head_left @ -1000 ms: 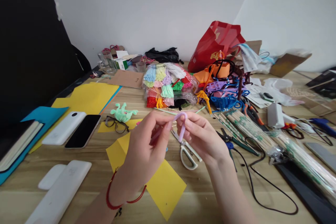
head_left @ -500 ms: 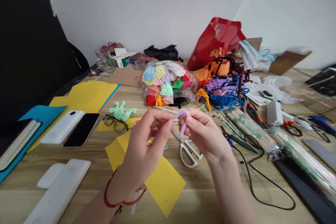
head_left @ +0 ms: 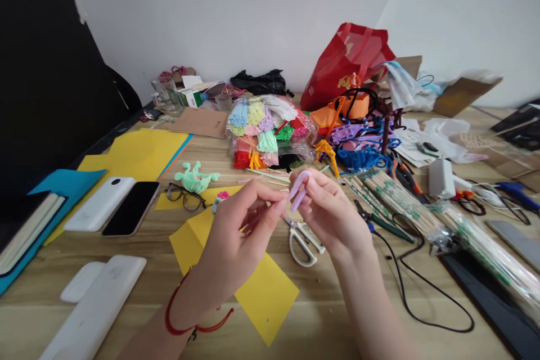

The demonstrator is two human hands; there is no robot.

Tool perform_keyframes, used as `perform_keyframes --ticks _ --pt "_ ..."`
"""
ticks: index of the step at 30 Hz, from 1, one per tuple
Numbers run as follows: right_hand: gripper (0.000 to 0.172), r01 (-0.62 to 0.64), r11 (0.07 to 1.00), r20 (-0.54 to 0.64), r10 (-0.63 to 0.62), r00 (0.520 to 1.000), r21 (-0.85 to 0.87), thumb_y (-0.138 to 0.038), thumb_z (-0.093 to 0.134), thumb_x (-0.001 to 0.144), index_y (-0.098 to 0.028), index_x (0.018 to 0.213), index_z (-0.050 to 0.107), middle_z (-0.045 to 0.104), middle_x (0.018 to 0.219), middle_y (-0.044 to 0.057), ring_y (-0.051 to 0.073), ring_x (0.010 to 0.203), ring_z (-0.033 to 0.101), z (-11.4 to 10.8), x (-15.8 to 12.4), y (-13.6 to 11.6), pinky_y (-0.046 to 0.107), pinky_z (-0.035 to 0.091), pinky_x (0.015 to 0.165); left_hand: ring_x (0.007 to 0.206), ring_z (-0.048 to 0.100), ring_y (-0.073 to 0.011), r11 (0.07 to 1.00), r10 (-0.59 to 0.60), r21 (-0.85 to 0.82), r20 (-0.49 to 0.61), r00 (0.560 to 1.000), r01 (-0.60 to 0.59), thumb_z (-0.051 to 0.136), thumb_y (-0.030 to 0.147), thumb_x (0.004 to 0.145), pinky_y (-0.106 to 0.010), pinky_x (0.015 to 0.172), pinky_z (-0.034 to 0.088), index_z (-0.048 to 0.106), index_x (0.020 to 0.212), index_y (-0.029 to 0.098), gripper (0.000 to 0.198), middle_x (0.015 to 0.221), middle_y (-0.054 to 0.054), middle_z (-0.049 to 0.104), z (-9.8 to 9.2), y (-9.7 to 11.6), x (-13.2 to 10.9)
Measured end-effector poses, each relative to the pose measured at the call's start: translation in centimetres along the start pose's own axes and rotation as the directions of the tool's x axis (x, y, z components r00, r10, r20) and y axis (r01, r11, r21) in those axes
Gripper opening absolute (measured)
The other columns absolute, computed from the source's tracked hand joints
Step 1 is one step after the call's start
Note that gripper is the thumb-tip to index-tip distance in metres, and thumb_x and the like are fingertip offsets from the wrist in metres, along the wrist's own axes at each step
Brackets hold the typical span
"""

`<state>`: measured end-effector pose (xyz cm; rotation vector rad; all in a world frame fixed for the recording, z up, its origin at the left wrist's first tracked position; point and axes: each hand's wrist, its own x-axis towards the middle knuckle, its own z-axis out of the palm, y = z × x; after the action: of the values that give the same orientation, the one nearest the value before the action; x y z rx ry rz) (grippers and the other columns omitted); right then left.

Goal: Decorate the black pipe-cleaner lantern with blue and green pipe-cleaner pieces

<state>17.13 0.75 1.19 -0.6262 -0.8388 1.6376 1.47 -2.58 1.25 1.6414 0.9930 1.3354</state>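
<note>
A lilac pipe cleaner, folded into a tight loop, is held between both hands above a wooden table. My left hand, with a red string bracelet at the wrist, pinches the strand with thumb and forefinger. My right hand is closed round the folded end, which sticks up past its fingertips. Directly under the hands lie a folded yellow paper sheet and white-handled scissors.
A bag of coloured pipe cleaners and a red bag stand behind. Bundled wooden sticks, pliers and a black cable lie right. Glasses, a mint figure, a phone, white cases and yellow sheets lie left.
The pipe cleaner's wide arch has been squeezed into a narrow folded loop. My right hand has lifted slightly and closed on the fold; the left hand stays pinched on the strand.
</note>
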Motion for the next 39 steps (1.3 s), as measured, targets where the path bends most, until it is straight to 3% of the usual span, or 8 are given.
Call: perform_keyframes --ticks 7,13,18,21,24,28,33,39 --pt "0.016 0.027 0.992 0.050 -0.021 0.999 -0.123 -0.033 0.086 0.074 -0.023 0.080 0.076 0.066 0.063 -0.004 0.007 0.054 0.055 -0.1 -0.1 -0.1 0.020 0.048 0.055 0.056 0.054 -0.0038 0.981 -0.142 -0.115 0.110 0.984 0.155 0.065 0.028 0.094 -0.011 0.054 0.047 0.069 0.090 0.024 0.007 0.075 0.005 0.066 -1.1 0.2 1.1" --pt "0.016 0.084 0.965 0.036 -0.078 0.996 -0.250 -0.033 0.087 0.073 -0.022 0.078 0.076 0.069 0.066 -0.002 0.008 0.056 0.058 -0.6 -0.1 -0.4 0.020 0.046 0.052 0.067 0.066 -0.0082 0.962 -0.186 -0.180 0.123 0.975 0.206 0.072 0.024 0.087 -0.013 0.059 0.055 0.079 0.080 0.023 0.010 0.081 0.002 0.073 -1.0 -0.5 1.8" --pt "0.016 0.125 0.937 0.038 -0.119 0.992 -0.327 -0.032 0.087 0.072 -0.022 0.077 0.075 0.072 0.070 -0.001 0.009 0.057 0.060 -0.7 -0.2 -0.6 0.022 0.045 0.050 0.057 0.063 -0.0094 0.911 -0.298 -0.228 0.209 0.931 0.342 0.073 0.028 0.085 -0.015 0.051 0.054 0.081 0.077 0.020 0.014 0.071 -0.002 0.074 -1.2 -0.5 2.1" --pt "0.016 0.134 0.925 0.036 -0.130 0.991 -0.356 -0.033 0.086 0.074 -0.022 0.078 0.075 0.072 0.072 -0.001 0.010 0.058 0.059 -0.5 -0.4 -0.7 0.022 0.045 0.051 0.054 0.062 -0.0099 0.914 -0.318 -0.184 0.230 0.920 0.362 0.072 0.030 0.086 -0.016 0.050 0.053 0.080 0.075 0.018 0.019 0.062 -0.002 0.069 -1.4 -0.2 2.2" --pt "0.019 0.078 0.922 0.049 -0.064 0.997 -0.378 -0.037 0.084 0.076 -0.021 0.076 0.074 0.069 0.070 -0.001 0.009 0.057 0.056 -0.3 -0.6 -0.9 0.023 0.042 0.051 0.051 0.060 -0.0092 0.915 -0.304 -0.184 0.266 0.915 0.358 0.073 0.028 0.085 -0.015 0.047 0.050 0.079 0.075 0.018 0.015 0.057 0.000 0.066 -1.7 -0.1 2.2" --pt "0.023 -0.051 0.954 0.073 0.075 0.994 -0.294 -0.041 0.085 0.075 -0.021 0.075 0.074 0.067 0.074 -0.001 0.010 0.062 0.055 -0.5 -0.5 -1.0 0.024 0.043 0.056 0.048 0.058 -0.0072 0.919 -0.289 -0.206 0.232 0.929 0.337 0.075 0.025 0.082 -0.016 0.045 0.048 0.076 0.077 0.018 0.008 0.064 0.001 0.069 -1.6 -0.3 2.3" --pt "0.029 -0.192 0.976 0.112 0.203 0.973 -0.108 -0.042 0.090 0.068 -0.022 0.085 0.079 0.070 0.083 0.001 0.014 0.077 0.060 -0.6 0.0 -0.4 0.028 0.051 0.074 0.047 0.059 -0.0073 0.918 -0.261 -0.250 0.202 0.944 0.307 0.076 0.022 0.081 -0.016 0.044 0.049 0.074 0.084 0.017 0.006 0.070 0.000 0.072 -1.2 -0.4 2.2" --pt "0.019 -0.266 0.963 0.207 0.251 0.946 0.049 -0.044 0.082 0.076 -0.026 0.079 0.080 0.073 0.084 0.002 0.016 0.076 0.059 0.0 0.1 0.1 0.031 0.053 0.073 0.046 0.058 -0.0050 0.895 -0.239 -0.337 0.191 0.952 0.292 0.073 0.014 0.082 -0.013 0.045 0.048 0.078 0.088 0.021 0.010 0.069 0.002 0.072 -1.2 0.3 1.9"
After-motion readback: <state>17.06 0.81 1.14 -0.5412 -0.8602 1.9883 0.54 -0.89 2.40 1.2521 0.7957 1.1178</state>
